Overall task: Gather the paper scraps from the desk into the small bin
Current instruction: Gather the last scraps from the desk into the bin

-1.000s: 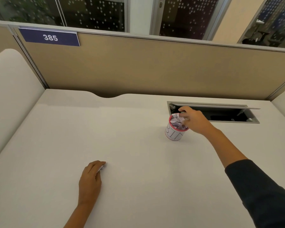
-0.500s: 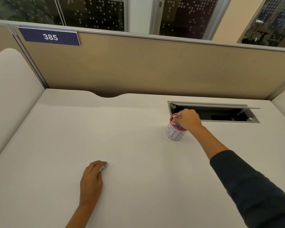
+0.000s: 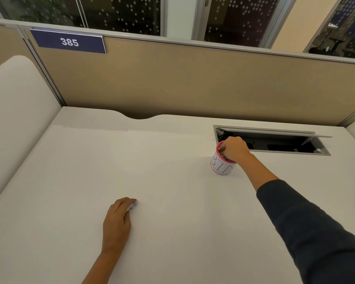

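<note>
Head view. A small round white bin (image 3: 221, 167) with a pink rim and thin dark lettering on its wall is seen standing upright on the pale grey-white desk top (image 3: 172, 181), right of centre and toward the rear. The right hand (image 3: 235, 149) is placed over the bin's mouth, knuckles up, with the fingers curled downward into the opening. Crumpled paper is glimpsed inside the bin under the fingers, but whether anything is clenched by them cannot be told, since the fingertips are hidden by the rim and the back of the hand. The right forearm is extended across the desk from the lower right and is covered from mid-forearm by a dark navy sleeve (image 3: 316, 232).

The left hand (image 3: 117, 222) is laid on the desk near the front, left of centre and well apart from the bin. Its fingers are curled around a small white paper scrap (image 3: 132, 206), of which only an edge is shown protruding beside the fingertips. The scrap is held against the desk surface.

Just behind the bin, a rectangular metal-framed cable hatch (image 3: 275, 140) is set into the desk with its thin lid raised. The desk is bounded at the rear by a tan fabric partition panel (image 3: 193, 83), on which a dark blue plate marked 385 (image 3: 69, 42) is mounted at upper left. A cream rounded side screen (image 3: 12, 111) is fitted along the left edge.
</note>
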